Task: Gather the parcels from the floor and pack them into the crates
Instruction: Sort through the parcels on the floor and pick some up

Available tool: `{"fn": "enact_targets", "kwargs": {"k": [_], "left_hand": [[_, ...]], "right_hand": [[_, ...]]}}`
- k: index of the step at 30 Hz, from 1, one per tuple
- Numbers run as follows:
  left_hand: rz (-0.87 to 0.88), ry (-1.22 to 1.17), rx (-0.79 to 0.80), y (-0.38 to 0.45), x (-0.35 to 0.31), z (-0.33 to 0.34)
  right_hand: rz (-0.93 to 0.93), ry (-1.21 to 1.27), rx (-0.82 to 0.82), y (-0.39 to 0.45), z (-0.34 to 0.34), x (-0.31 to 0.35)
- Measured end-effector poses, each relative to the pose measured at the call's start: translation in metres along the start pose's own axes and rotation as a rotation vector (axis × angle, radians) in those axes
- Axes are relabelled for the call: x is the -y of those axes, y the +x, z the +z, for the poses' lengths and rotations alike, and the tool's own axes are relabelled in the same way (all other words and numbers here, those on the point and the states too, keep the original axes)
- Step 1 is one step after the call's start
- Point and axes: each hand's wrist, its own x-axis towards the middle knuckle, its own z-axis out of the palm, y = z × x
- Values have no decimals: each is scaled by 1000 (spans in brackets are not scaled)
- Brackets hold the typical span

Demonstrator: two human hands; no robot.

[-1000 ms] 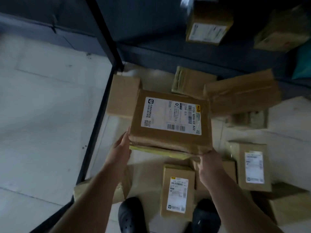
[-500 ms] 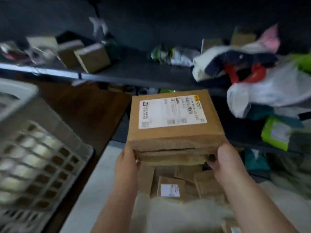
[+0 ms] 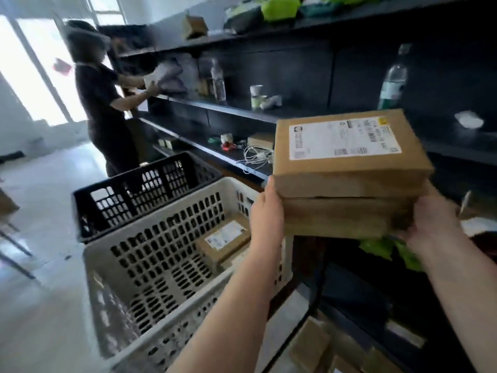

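1. Beyond what you're holding, dark shelving (image 3: 269,115) runs along the wall, its boards carrying bottles (image 3: 393,79), cups and cables (all a bit blurred).
2. Far to the left of your grip, tall windows (image 3: 35,71) pour in bright daylight.
3. Below them, the pale floor (image 3: 45,211) shines.
4. A person in dark clothes (image 3: 103,103) stands at the shelving.

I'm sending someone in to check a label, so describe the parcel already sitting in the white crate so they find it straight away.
Two crates stand on the floor before the dark shelving: the black crate behind, the white crate nearer. Inside the white one, against its shelf-side wall, lies a small brown parcel with a white label; it alone is not held.
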Motion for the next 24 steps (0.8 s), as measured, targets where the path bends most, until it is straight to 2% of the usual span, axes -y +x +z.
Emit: {"fn": "enact_targets", "kwargs": {"k": [5,8,11,16,18,20,24], "left_hand": [[-64,-102,-157,20,-27,-85],[-43,-98,-246,40,-27,-132],[-97,-140,-295,62,-17,-169],[-146,-161,-211,104,16,-193],[-168,-74,-146,124,39,-194],[-223,21,-94,136,63,-196],[-337,54,-2,140,82,-201]], "right_hand": [[51,-132,225,-9,93,-19],[109,-144,302,-12,144,-41],[165,-164,333,-3,185,-67],[213,-399,356,40,235,-105],[245,-523,327,59,242,-124],[359,-541,313,73,236,-146],[411,-733,479,83,211,-174]]}}
